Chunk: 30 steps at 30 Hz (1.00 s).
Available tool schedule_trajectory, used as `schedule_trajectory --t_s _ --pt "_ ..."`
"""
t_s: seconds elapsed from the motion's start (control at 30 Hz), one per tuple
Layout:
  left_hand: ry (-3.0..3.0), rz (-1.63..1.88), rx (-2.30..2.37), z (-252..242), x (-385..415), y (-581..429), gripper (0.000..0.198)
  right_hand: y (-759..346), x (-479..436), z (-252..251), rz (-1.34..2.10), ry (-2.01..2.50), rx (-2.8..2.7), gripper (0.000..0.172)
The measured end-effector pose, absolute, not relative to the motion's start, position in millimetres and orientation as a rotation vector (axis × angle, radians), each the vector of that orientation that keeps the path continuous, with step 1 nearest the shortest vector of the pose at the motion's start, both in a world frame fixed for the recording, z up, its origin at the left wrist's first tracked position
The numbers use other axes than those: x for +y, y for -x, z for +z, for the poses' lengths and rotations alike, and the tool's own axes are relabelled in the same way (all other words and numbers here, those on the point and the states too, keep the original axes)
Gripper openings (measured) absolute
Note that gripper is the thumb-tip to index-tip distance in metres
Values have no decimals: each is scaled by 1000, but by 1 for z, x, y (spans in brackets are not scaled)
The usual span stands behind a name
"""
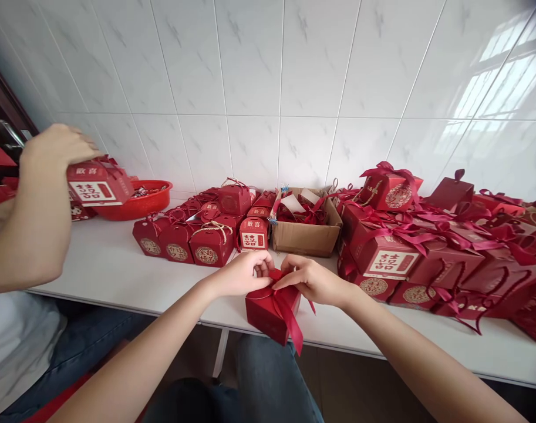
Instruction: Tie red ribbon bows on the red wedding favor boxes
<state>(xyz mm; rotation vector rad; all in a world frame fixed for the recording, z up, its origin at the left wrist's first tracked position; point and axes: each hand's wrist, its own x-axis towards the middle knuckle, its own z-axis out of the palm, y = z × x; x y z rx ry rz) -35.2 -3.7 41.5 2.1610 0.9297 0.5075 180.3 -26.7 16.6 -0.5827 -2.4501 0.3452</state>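
A small dark red gift box (268,314) sits at the front edge of the white table, right before me. A shiny red ribbon (289,320) lies over its top, one tail hanging down the front. My left hand (245,273) is closed at the top left of the box, fingertips pinching at the ribbon. From the other side my right hand (309,279) has its thumb and fingers closed on the ribbon. The knot itself is mostly covered by my fingers.
Behind my hands stands a cardboard box (307,238) holding ribbons and paper pieces. Red gift boxes (212,244) cluster left of it; stacked ribboned boxes (391,258) fill the right. At far left, a co-worker's hand (60,144) holds a gift box near a red basin (147,205).
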Motion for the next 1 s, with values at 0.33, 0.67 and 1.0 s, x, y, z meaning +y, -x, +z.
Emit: schedule_trajectory --t_s 0.33,0.67,1.0 --pt "-2198 410 915 54 3 45 8 -186 -23 5 348 532 -2476 48" --pt "-2448 329 846 47 2 45 8 -184 -26 4 409 521 -2428 49" --pt "-2389 288 776 49 -2 44 14 -183 -29 3 454 537 -2389 48"
